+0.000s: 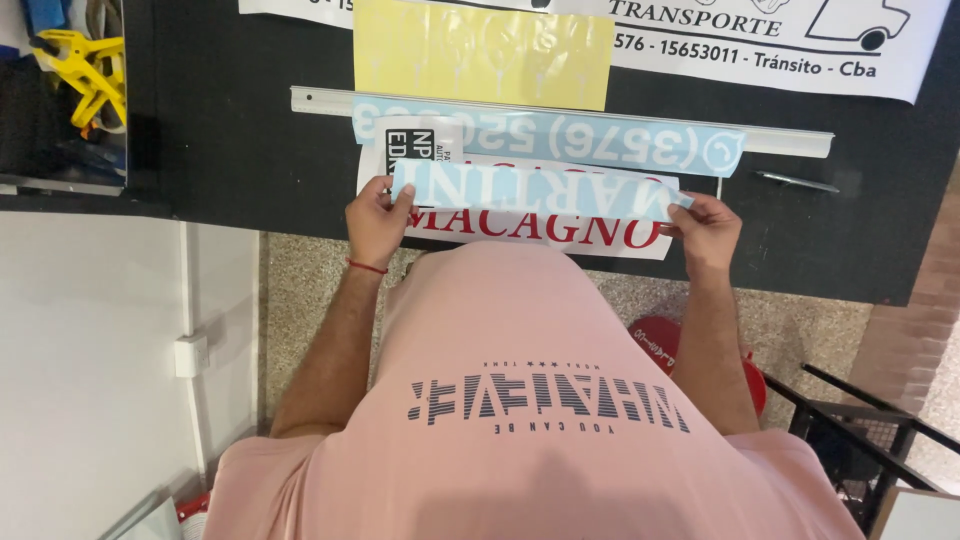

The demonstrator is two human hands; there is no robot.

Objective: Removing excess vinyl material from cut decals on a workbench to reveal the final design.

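Note:
My left hand (378, 215), a red string around its wrist, pinches the left end of a light blue sticker strip with white letters (535, 190). My right hand (705, 232) grips the strip's right end. The strip is stretched between both hands just above a white sheet with red letters (540, 230), which lies at the near edge of the black table (230, 150).
Beyond lie a second light blue strip (560, 137), a long metal ruler (790, 140), a yellow sheet (480, 50), a white printed banner (800, 45) and a thin knife-like tool (795, 181). Yellow clamps (85, 70) sit far left. A red stool (655, 340) and black metal frame (860, 420) stand below.

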